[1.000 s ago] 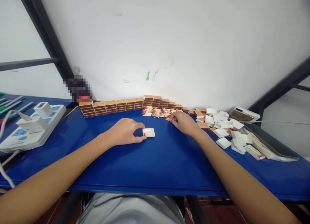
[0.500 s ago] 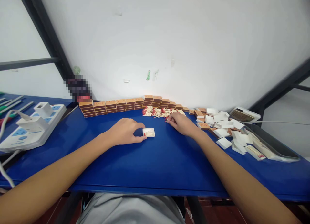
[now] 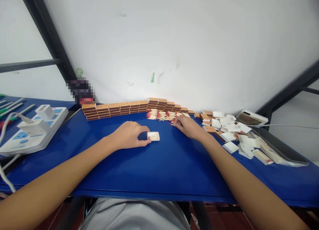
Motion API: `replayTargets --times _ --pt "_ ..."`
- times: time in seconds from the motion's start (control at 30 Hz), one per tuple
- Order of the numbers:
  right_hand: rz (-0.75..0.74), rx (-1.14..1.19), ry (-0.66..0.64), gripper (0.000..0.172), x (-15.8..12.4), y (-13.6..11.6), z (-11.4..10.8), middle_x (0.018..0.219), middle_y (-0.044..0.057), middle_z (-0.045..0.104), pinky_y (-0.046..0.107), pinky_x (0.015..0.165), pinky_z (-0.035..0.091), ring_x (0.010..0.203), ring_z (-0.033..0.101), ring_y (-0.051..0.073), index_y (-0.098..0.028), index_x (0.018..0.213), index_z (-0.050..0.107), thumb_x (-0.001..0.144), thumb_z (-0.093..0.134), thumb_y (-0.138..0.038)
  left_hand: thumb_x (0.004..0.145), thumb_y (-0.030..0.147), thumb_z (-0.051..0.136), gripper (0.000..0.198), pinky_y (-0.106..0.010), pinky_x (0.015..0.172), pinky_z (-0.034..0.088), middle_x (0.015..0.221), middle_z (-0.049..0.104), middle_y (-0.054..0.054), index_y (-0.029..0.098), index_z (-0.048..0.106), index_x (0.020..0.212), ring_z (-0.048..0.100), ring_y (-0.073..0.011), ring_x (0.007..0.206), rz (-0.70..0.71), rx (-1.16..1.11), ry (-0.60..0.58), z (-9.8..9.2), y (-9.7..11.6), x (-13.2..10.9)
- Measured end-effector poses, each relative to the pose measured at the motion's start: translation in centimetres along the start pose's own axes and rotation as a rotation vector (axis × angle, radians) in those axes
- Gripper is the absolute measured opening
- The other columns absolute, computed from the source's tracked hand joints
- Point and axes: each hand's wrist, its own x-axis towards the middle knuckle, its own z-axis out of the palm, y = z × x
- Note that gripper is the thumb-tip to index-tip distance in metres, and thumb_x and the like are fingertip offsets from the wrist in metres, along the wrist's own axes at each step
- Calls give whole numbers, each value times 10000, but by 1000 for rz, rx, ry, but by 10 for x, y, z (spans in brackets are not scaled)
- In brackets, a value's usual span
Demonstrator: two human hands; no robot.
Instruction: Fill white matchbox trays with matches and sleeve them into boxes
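Observation:
My left hand (image 3: 129, 134) rests on the blue table (image 3: 154, 163), its thumb and fingers pinched on the left end of a small white matchbox tray (image 3: 153, 136) holding a few red-tipped matches. My right hand (image 3: 187, 126) lies curled at the near edge of a loose pile of matches (image 3: 163, 115), fingertips pressed together on some of them. Behind the pile runs a row of stacked brown matchboxes (image 3: 119, 109) along the wall.
A heap of empty white trays and brown sleeves (image 3: 230, 130) lies at the right, with a dark flat tray (image 3: 281, 147) and a phone-like box (image 3: 250, 117) beyond it. A white power strip with plugs (image 3: 32, 128) sits at the left. The white wall stands close behind.
My right hand has slid slightly left along the edge of the match pile, closing its fingers on matches. My left hand and the white tray have not moved.

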Motion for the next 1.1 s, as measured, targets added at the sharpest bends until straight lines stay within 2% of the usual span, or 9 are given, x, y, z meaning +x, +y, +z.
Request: replayTargets --times 0.13,0.27,0.4,0.5,0.7,0.87,1.0,1.1 --pt "-63 40 53 110 -4 -15 -3 907 72 670 300 698 387 775 571 197 -186 928 619 1019 566 -217 957 487 664 338 -294 593 333 791 767 -21 248 780 1166 695 -209 707 -6 -1 -7 0 0 0" --pt "-197 155 119 104 -15 -49 -1 928 51 646 295 699 399 782 562 187 -206 978 617 1046 566 -265 952 482 674 329 -300 606 333 808 773 -24 251 783 1159 699 -219 725 -17 0 -13 1 0 1" --pt "-305 177 86 93 -24 -80 8 957 42 641 293 694 406 779 565 177 -221 1012 619 1063 570 -282 949 488 678 330 -303 597 330 780 762 -22 246 784 1147 702 -219 718 -12 1 -9 2 -1 1" --pt "-341 125 75 86 -27 -89 14 976 45 644 301 699 405 782 574 179 -223 1035 620 1073 561 -273 951 490 676 326 -301 598 340 785 764 -22 237 783 1126 709 -217 721 -1 6 3 3 -1 2" --pt "-339 88 55 74 -28 -91 16 990 43 651 300 684 386 771 572 171 -220 1030 631 1065 566 -225 952 491 676 316 -304 604 337 785 764 -16 237 778 1110 712 -220 733 19 6 12 4 0 1" --pt "-343 155 32 57 -25 -87 13 935 27 640 286 673 386 755 567 161 -216 1015 668 1042 620 -231 952 491 674 315 -307 602 321 776 758 -17 232 778 1098 699 -220 716 13 -1 5 4 0 0" --pt "-237 118 132 67 -17 -63 5 905 43 655 296 711 412 794 592 184 -203 971 685 1017 648 -235 946 484 683 333 -303 610 334 797 766 -16 252 781 1164 696 -218 727 -3 -13 -6 3 1 1" --pt "-92 -3 134 59 -10 -35 -2 946 77 687 306 721 412 820 611 203 -185 954 695 993 656 -206 949 484 678 341 -303 607 337 776 756 -15 250 781 1175 684 -213 706 -8 -13 -14 2 1 1"
